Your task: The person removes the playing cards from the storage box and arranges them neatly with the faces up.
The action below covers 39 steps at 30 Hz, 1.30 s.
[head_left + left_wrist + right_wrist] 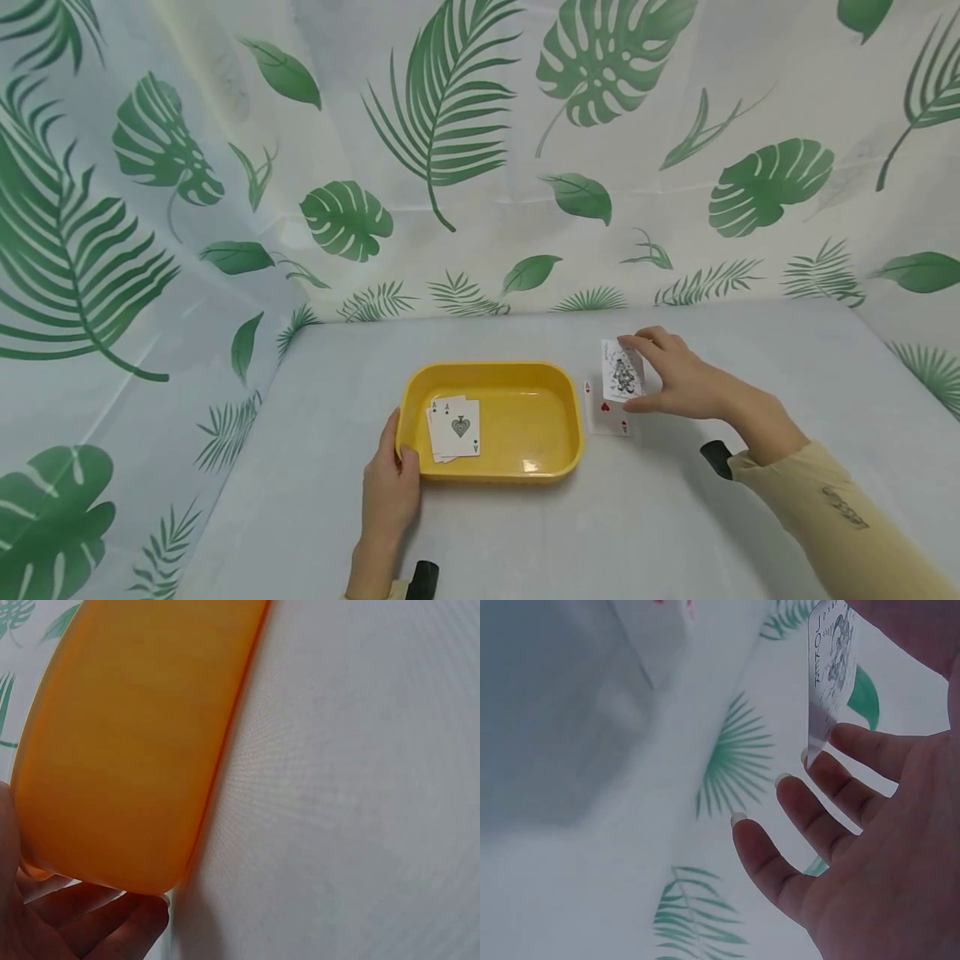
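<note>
With thumb and fingers, my right hand (686,379) pinches a joker playing card (622,371) by opposite edges, its printed side toward the head camera. Partly hidden under it, an ace of hearts (611,423) lies face up on the table beside the tray. A yellow tray (551,450) has its left end gripped by my left hand (390,483). Inside, at the left, an ace of spades (468,437) overlaps other cards. The left wrist view shows the tray's outer wall (135,765) against my fingers (127,930). In the right wrist view, fingertips (847,735) meet the joker's edge.
A pale cloth (300,517) covers the table. Behind and at the sides rises a white curtain (480,242) printed with green leaves. Dark straps or devices (716,458) sit at both wrists.
</note>
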Motion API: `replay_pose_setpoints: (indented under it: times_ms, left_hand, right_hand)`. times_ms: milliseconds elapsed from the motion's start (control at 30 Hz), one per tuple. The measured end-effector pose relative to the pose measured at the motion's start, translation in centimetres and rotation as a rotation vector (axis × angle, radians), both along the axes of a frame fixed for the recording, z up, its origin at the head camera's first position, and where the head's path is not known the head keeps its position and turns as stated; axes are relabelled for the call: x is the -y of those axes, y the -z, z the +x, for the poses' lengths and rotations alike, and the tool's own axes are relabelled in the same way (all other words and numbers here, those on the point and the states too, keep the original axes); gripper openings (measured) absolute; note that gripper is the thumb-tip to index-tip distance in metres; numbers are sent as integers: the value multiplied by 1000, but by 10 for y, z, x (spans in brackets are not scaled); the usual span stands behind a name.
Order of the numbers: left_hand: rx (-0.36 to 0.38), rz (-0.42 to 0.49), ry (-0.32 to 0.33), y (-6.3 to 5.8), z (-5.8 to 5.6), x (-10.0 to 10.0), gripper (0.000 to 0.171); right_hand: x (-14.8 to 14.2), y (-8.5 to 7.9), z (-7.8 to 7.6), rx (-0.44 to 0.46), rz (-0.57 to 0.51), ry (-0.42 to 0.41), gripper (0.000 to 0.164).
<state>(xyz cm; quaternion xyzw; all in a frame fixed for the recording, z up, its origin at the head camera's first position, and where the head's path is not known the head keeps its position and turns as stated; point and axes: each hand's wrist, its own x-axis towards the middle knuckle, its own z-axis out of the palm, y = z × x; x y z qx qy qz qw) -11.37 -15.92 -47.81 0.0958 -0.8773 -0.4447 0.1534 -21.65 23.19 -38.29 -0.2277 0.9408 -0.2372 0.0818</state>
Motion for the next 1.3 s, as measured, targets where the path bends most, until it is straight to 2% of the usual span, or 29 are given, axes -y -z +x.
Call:
replay_pose_setpoints:
  times_ms: [433, 867, 1033, 1300]
  left_hand:
    - [17, 18, 6, 0, -1, 1, 55]
    - [15, 11, 12, 0, -1, 2, 56]
    - [17, 11, 8, 0, -1, 1, 56]
    - [25, 7, 4, -1, -1, 0, 56]
  right_hand:
    - [-23, 19, 5, 38, 20, 42, 93]
    - [-45, 40, 8, -11, 47, -5, 91]
    - [-48, 47, 8, -17, 77, -7, 88]
    - [-42, 56, 8, 23, 127, 27, 85]
